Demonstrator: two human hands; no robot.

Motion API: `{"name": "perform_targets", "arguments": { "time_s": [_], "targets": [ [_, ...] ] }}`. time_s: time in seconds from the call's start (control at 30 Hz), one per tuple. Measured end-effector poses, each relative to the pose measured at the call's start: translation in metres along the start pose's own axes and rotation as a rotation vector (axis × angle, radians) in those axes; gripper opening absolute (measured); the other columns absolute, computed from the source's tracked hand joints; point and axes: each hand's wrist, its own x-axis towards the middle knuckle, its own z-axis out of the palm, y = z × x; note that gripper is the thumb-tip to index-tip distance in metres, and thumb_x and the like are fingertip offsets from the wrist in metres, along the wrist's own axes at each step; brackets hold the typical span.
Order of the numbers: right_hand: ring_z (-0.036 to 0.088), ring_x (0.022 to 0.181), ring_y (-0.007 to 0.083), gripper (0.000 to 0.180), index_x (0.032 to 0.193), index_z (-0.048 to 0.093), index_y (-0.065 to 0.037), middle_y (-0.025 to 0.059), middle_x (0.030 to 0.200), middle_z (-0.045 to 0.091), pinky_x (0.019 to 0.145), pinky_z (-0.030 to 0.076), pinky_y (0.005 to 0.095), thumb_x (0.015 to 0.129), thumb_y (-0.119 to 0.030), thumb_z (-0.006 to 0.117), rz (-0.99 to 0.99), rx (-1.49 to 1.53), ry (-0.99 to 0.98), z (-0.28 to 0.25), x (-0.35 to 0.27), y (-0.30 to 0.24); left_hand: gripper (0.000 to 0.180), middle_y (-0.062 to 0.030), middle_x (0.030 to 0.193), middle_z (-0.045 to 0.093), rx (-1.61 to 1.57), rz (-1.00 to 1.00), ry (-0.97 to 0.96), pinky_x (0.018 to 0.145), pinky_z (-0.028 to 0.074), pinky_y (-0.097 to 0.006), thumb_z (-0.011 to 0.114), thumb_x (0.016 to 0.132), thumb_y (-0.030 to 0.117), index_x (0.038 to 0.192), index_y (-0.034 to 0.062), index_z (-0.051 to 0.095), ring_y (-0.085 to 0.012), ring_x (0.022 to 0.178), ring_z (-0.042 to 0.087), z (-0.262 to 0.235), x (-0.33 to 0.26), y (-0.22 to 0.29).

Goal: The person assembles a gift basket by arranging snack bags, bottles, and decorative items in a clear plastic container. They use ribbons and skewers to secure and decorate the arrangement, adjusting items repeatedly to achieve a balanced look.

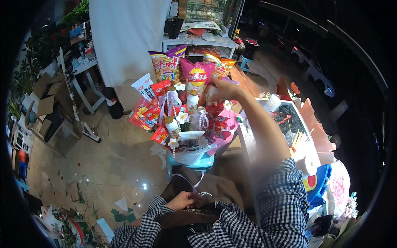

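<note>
Head view looks down on a snack bouquet (186, 111) of crisp bags, red packets, small bottles and white flowers, standing on a light blue stool (202, 162) in front of the person. Right hand (223, 89) reaches to its upper right side, fingers closed around a small item I cannot identify. Left hand (182, 201) rests in the lap, pinching a string of pearl beads (204, 193).
</note>
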Motion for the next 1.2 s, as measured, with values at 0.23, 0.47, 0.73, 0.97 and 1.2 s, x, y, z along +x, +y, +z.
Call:
{"name": "perform_targets", "arguments": {
  "time_s": [0.23,0.47,0.73,0.97,1.2],
  "targets": [
    [0.065,0.066,0.018,0.037,0.116,0.054,0.002,0.0124,0.082,0.065,0.057,0.052,0.0308,0.079,-0.003,0.058,-0.035,0.284,0.141,-0.016,-0.019,0.026,0.024,-0.0026,0.076,0.062,-0.096,-0.092,0.012,0.053,0.042,-0.018,0.056,0.09,0.007,0.112,-0.0013,0.059,-0.0045,0.061,0.053,0.001,-0.002,-0.013],
    [0.059,0.061,0.0105,0.017,0.094,0.064,0.007,0.0054,0.071,0.062,0.058,0.051,0.0244,0.087,-0.007,0.056,-0.025,0.29,0.433,-0.037,-0.046,0.016,0.023,-0.0046,0.083,0.065,-0.126,-0.045,0.012,0.05,0.041,-0.016,0.057,0.091,0.011,0.11,-0.0017,0.06,-0.0037,0.06,0.053,0.008,-0.002,-0.007],
    [0.06,0.075,0.0089,0.015,0.092,0.063,0.0,0.0044,0.08,0.064,0.065,0.049,0.0242,0.086,-0.014,0.065,-0.257,0.668,0.11,0.119,-0.164,-0.005,0.023,-0.0029,0.085,0.065,-0.108,0.06,-0.017,0.052,0.041,-0.016,0.058,0.091,0.015,0.108,-0.0001,0.061,-0.0032,0.061,0.053,0.003,-0.005,0.074],
    [0.055,0.073,0.004,0.033,0.114,0.054,0.001,0.0008,0.083,0.062,0.065,0.045,0.0198,0.09,-0.021,0.063,-0.156,1.102,-0.209,0.185,-0.209,0.001,0.017,-0.0053,0.081,0.063,-0.122,0.268,-0.047,0.047,0.04,-0.015,0.056,0.092,0.012,0.105,0.0018,0.054,-0.0034,0.057,0.053,0.013,0.021,0.139],
    [0.051,0.072,0.004,0.013,0.091,0.063,0.001,-0.0022,0.08,0.06,0.066,0.041,0.0195,0.089,-0.012,0.062,-0.093,0.982,0.208,0.146,-0.245,0.018,0.022,-0.0066,0.084,0.063,-0.06,0.242,-0.04,0.045,0.036,-0.014,0.058,0.09,0.01,0.109,0.0017,0.054,-0.0029,0.056,0.05,0.028,0.03,0.171]
  ]
}}
